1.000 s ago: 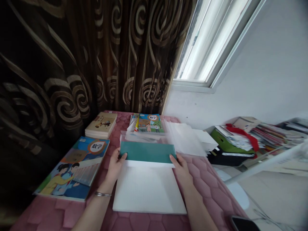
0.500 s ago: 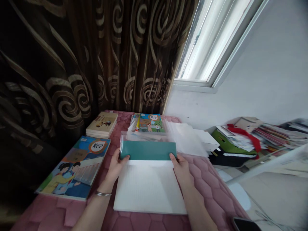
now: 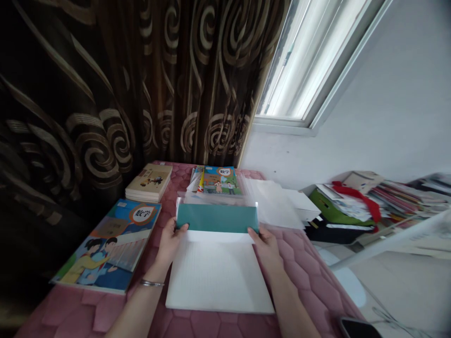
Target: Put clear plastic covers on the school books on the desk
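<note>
Both my hands hold a book (image 3: 217, 218) by its left and right sides. Its visible face is a green band with a white strip along the near edge, and a clear plastic cover (image 3: 213, 199) reaches past its far side. My left hand (image 3: 172, 239) grips the left edge, thumb on top, with a metal bangle on the wrist. On the right edge, my right hand (image 3: 265, 243) pinches in the same way. Below and nearer to me lies a flat white pad (image 3: 218, 279); the held book hides its far end.
At the left lies a large blue textbook (image 3: 105, 249), with a stack of tan booklets (image 3: 150, 183) behind it. Further back are smaller books (image 3: 221, 180) and clear plastic covers (image 3: 275, 202). A dark phone-like object (image 3: 359, 327) sits near the right corner of the pink quilted table cover (image 3: 299, 277).
The held book has tilted a little, its near edge shifting slightly away from me. A shadow on the white pad has altered. Both hands keep their hold.
</note>
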